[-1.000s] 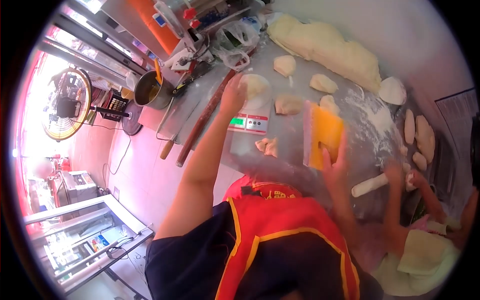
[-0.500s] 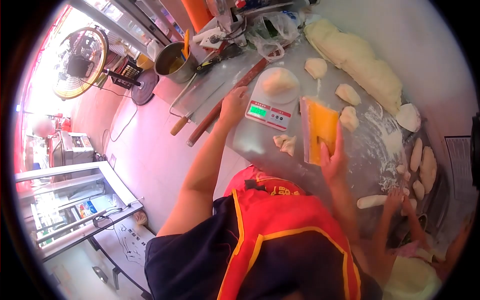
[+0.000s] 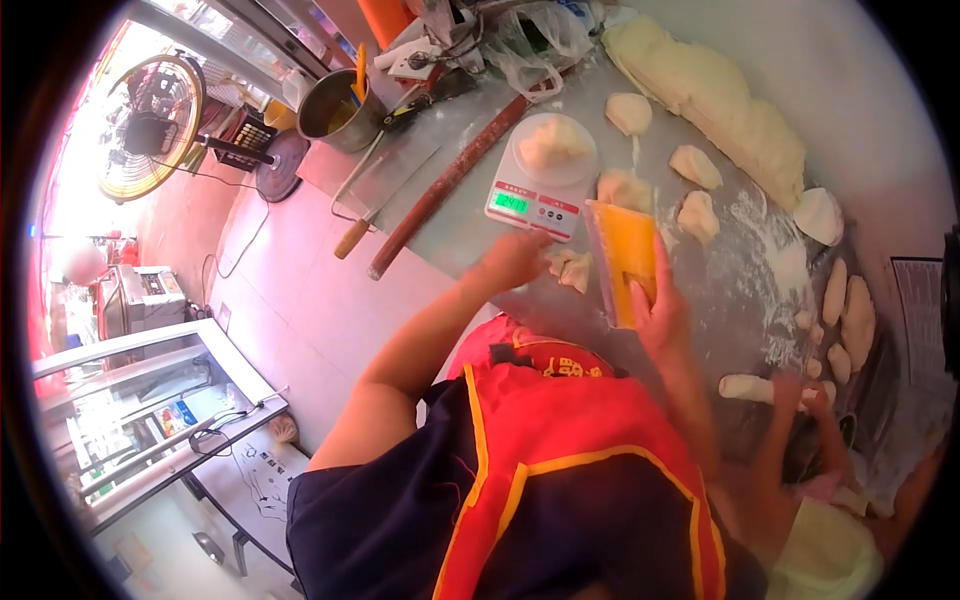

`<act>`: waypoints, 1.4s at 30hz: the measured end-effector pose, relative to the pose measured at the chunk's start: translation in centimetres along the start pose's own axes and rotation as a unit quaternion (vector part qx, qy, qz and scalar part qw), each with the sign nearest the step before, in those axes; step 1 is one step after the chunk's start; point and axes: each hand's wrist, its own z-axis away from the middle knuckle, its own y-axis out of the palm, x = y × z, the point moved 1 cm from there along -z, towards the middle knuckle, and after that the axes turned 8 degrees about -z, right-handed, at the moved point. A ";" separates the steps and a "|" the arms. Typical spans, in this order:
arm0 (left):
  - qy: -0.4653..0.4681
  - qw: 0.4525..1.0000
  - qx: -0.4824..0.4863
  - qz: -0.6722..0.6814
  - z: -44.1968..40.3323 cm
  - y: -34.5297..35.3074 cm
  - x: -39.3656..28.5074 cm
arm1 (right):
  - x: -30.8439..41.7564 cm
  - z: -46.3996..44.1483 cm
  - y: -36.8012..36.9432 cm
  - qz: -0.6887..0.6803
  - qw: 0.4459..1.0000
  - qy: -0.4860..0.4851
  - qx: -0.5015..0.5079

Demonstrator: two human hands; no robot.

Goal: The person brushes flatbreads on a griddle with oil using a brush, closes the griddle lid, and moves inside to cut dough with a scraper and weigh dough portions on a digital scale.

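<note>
My right hand (image 3: pixel 662 308) grips a yellow dough scraper (image 3: pixel 630 245), held upright over the metal table. Close to small dough scraps (image 3: pixel 571 269) is my left hand (image 3: pixel 515 262), its fingers stretched toward them with nothing visible in them; whether they touch is unclear. Just beyond stands a white kitchen scale (image 3: pixel 535 205) with a lit green display, a lump of dough (image 3: pixel 555 142) on its pan. Another dough lump (image 3: pixel 624 188) lies beside the scale, partly behind the scraper.
Several dough pieces (image 3: pixel 696 166) and a long dough mass (image 3: pixel 710 95) lie at the far right. A rolling pin (image 3: pixel 450 180) runs along the left, near a metal pot (image 3: pixel 340 118). At lower right, another person's hands (image 3: pixel 800 392) work on a dough roll (image 3: pixel 746 387).
My left hand has moved from beside the rolling pin toward me, to the dough scraps. The scraper has shifted slightly left, and a dough lump now shows beside the scale. The display reading differs.
</note>
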 end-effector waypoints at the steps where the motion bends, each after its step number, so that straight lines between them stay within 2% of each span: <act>1: -0.011 1.000 -0.015 0.006 0.2 0.9 -0.6 | 0.1 0.3 0.0 -0.001 0.999 0.033 0.022; 2: -0.023 0.999 -0.032 0.011 0.4 1.4 -1.5 | 0.2 0.4 0.0 -0.002 0.997 0.065 0.045; 6: -0.038 0.993 -0.109 0.000 1.0 1.9 -3.0 | 0.9 1.1 0.4 -0.008 0.996 0.053 0.075; 9: -0.085 0.991 -0.104 0.000 1.4 3.0 -2.3 | 1.1 1.6 0.8 0.003 0.995 0.054 0.087; 14: -0.088 0.985 -0.132 0.069 2.2 3.5 -1.6 | 0.9 2.2 1.7 0.038 0.988 0.075 0.131; 21: -0.088 0.971 -0.174 0.139 2.8 3.2 -1.6 | 0.2 2.5 2.5 0.033 0.994 0.020 0.104; 24: -0.042 0.961 -0.265 0.062 0.4 2.4 -0.1 | -0.1 2.0 2.2 0.034 0.997 0.020 0.069; 26: -0.134 0.956 -0.253 0.065 -2.1 -0.3 0.8 | -0.4 1.3 1.9 0.018 0.999 0.001 0.034; 28: -0.136 0.940 -0.309 0.043 -4.4 -3.3 1.7 | 0.3 0.4 1.5 0.017 0.999 -0.002 0.029; 31: -0.128 0.935 -0.329 0.020 -8.1 -5.3 3.3 | 1.0 -1.1 1.3 0.013 1.000 -0.010 0.023; 34: -0.151 0.962 -0.218 0.063 -9.6 -6.0 4.0 | 2.0 -2.8 1.4 0.014 0.999 -0.013 0.025; 37: -0.178 0.961 -0.209 0.023 -9.0 -6.7 2.8 | 2.9 -5.0 2.1 0.029 0.998 -0.048 0.028; 42: -0.161 0.949 -0.270 -0.005 -8.4 -5.3 4.0 | 2.6 -9.3 5.5 0.108 0.985 -0.119 0.054</act>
